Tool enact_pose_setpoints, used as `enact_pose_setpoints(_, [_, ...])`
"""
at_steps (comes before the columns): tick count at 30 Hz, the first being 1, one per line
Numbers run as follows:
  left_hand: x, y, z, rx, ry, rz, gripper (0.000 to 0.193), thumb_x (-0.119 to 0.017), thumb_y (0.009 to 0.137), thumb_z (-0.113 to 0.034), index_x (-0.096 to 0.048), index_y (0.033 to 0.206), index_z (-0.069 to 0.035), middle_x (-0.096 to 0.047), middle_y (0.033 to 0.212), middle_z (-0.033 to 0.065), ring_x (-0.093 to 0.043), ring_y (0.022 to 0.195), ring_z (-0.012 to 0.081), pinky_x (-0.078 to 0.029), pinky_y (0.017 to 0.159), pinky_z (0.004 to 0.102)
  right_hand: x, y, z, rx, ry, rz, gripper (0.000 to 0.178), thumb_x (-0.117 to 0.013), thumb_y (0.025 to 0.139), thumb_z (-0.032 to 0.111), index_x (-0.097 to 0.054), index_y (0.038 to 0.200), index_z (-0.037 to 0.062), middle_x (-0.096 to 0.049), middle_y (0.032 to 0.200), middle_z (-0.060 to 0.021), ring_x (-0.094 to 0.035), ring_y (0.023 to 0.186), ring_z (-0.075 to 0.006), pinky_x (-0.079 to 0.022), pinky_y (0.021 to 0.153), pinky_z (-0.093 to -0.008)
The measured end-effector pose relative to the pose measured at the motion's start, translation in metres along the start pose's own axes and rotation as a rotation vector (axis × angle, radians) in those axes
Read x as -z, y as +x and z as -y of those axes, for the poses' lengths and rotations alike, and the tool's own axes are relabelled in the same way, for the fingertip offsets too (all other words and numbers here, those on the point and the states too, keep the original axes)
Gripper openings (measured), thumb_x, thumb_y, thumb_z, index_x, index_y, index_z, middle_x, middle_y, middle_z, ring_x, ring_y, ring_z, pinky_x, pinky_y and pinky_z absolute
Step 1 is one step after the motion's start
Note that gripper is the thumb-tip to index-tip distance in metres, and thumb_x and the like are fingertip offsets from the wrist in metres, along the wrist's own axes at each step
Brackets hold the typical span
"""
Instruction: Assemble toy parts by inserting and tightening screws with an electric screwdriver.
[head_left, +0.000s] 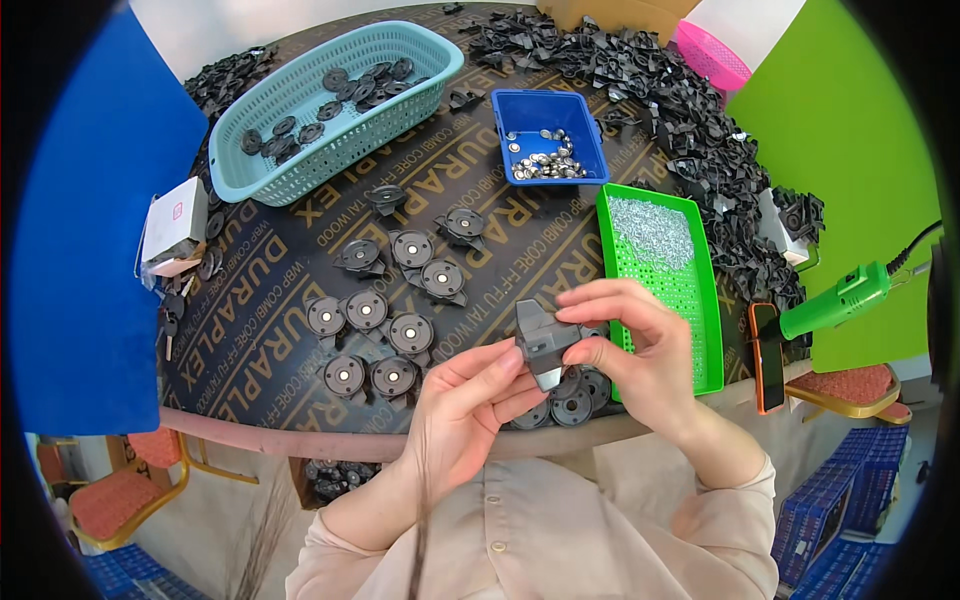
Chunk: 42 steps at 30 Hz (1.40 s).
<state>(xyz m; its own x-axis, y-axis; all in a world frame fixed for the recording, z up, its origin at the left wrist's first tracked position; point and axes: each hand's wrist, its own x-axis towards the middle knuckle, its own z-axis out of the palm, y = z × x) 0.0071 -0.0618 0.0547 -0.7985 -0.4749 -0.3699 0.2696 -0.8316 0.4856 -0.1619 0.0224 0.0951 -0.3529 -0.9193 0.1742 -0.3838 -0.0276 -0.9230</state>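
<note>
Between my two hands, above the table's near edge, is a dark grey plastic housing (543,341) with angled wings. My left hand (470,393) grips its left side between thumb and fingers. On the other side, my right hand (632,345) pinches it with thumb and fingertips. Several round black discs (571,404) lie just beneath the hands, partly hidden by them. To the left stand several black assemblies (366,309), each a round disc with a shiny metal centre on a winged base.
A teal basket (290,185) holds black discs. A blue bin (551,180) contains round metal pieces; a green perforated tray (707,340) holds small silver screws. Black plastic parts (690,130) heap along the right. A green electric screwdriver (836,303) hangs near an orange-edged phone (767,358).
</note>
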Motion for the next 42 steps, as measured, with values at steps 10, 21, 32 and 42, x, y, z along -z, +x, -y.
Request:
enact_pose_setpoints(10, [0.008,-0.003,-0.007,0.028,-0.018,0.029,0.026,-0.061,0.090,-0.012,-0.060,0.113,0.000,-0.064,0.109,0.0098,-0.065,0.094,0.0178,-0.055,0.084,0.0321,-0.004,-0.007,-0.008,-0.060,0.136,0.251,0.031,-0.075,0.071,-0.003,-0.066,0.100,-0.0007,-0.064,0.105,-0.0114,-0.062,0.096,-0.0177,-0.051,0.079,-0.0294])
enact_pose_setpoints(21, [0.115,-0.076,-0.088,-1.007,1.852,-0.718,0.026,-0.065,0.074,0.010,-0.066,0.098,0.000,-0.067,0.109,0.0116,-0.061,0.107,0.0250,-0.047,0.092,0.0339,0.104,0.133,-0.057,0.055,-0.751,-0.148,0.026,-0.071,0.079,0.012,-0.066,0.102,0.0029,-0.067,0.093,-0.0082,-0.064,0.083,-0.0176,-0.051,0.075,-0.0299])
enact_pose_setpoints(32, [0.113,-0.077,-0.083,-0.947,1.963,-0.499,0.030,-0.057,0.070,0.015,-0.065,0.096,0.000,-0.065,0.111,0.0131,-0.060,0.111,0.0275,-0.049,0.090,0.0355,0.036,0.225,-0.116,0.226,-0.967,0.287,0.030,-0.078,0.066,0.011,-0.070,0.095,0.0044,-0.067,0.091,-0.0178,-0.065,0.090,-0.0327,-0.052,0.079,-0.0383])
enact_pose_setpoints(42, [0.122,-0.086,-0.085,-1.468,2.052,-0.405,0.022,-0.062,0.071,0.012,-0.065,0.090,0.002,-0.067,0.103,0.0164,-0.064,0.101,0.0331,-0.054,0.085,0.0379,0.038,0.200,-0.083,0.178,-0.723,0.059,0.024,-0.071,0.075,0.004,-0.067,0.098,0.0028,-0.064,0.093,-0.0107,-0.062,0.088,-0.0234,-0.048,0.080,-0.0333])
